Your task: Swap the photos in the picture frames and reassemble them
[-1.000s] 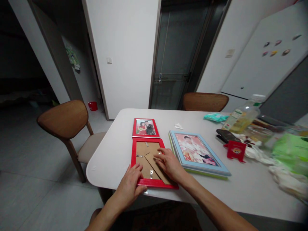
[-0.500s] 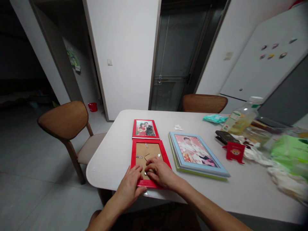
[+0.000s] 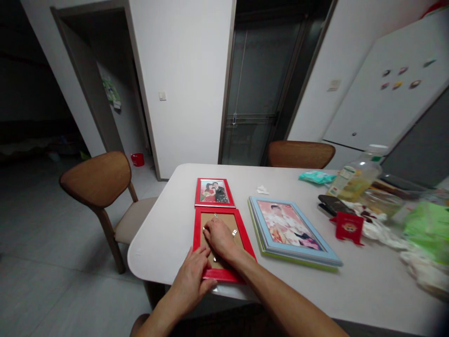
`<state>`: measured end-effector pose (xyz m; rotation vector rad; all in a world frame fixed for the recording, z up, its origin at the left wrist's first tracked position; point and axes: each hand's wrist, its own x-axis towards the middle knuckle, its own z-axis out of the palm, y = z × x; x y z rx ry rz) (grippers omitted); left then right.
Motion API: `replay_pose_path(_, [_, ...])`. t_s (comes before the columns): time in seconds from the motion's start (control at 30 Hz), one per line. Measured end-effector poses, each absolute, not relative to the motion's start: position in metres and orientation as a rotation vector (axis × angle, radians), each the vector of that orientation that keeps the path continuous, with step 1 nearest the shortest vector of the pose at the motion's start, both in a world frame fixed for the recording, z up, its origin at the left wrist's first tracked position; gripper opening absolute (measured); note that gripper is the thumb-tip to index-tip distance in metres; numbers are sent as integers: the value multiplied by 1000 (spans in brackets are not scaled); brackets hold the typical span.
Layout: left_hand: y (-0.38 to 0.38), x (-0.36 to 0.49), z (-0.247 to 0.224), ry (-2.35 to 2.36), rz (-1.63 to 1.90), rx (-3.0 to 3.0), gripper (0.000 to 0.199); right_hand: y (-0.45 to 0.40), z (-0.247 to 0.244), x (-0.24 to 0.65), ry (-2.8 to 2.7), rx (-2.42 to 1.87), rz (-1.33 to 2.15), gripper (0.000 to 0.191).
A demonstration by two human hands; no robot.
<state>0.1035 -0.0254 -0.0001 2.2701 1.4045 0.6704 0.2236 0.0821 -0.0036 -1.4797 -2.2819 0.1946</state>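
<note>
A red picture frame (image 3: 248, 243) lies face down near the table's front edge, its brown backing board (image 3: 227, 218) upward. Small metal clips sit around the board, such as the right-hand clip (image 3: 235, 232). My left hand (image 3: 193, 272) holds the frame's near left corner, thumb along the front edge and fingers on top. My right hand (image 3: 220, 238) reaches over the board, its fingertips pinched at the left-hand clip (image 3: 204, 229), which they partly cover. Touching the far edge is another red frame (image 3: 232, 199), face up with a couple's photo.
Right of the frames lies a stack of picture frames topped by a light blue one (image 3: 291, 255). Further right are a dark phone (image 3: 333, 204), a red card (image 3: 349, 228), a bottle (image 3: 358, 173), tissues and a green bag (image 3: 426, 229). Wooden chairs stand left and behind.
My right hand has moved forward and left over the backing board, from near its lower part to the left-hand clip. My left hand stays at the frame's corner. The view has shifted slightly.
</note>
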Motion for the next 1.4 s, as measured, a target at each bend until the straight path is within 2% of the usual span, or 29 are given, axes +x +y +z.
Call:
replay_pose_path(0.27, [-25,100,-7,1375,689,2270,25,106,-1,245,-2123,-1766,98,29])
replay_pose_path(0.47, [-25,100,-7,1389,664,2264,26,104,2,245,-2138,-1710,156,30])
replay_pose_path(0.67, [-26,98,-10,1371,686,2278,31,65,17,270,-2244,-1571,299,35])
replay_pose_path(1.03, [-30,101,-11,1412,786,2181,60,46,16,275,-2264,-1563,379,25])
replay_pose_path(1.4, [-3,105,24,1220,1327,1349,44,31,68,256,-2203,-1453,354,32])
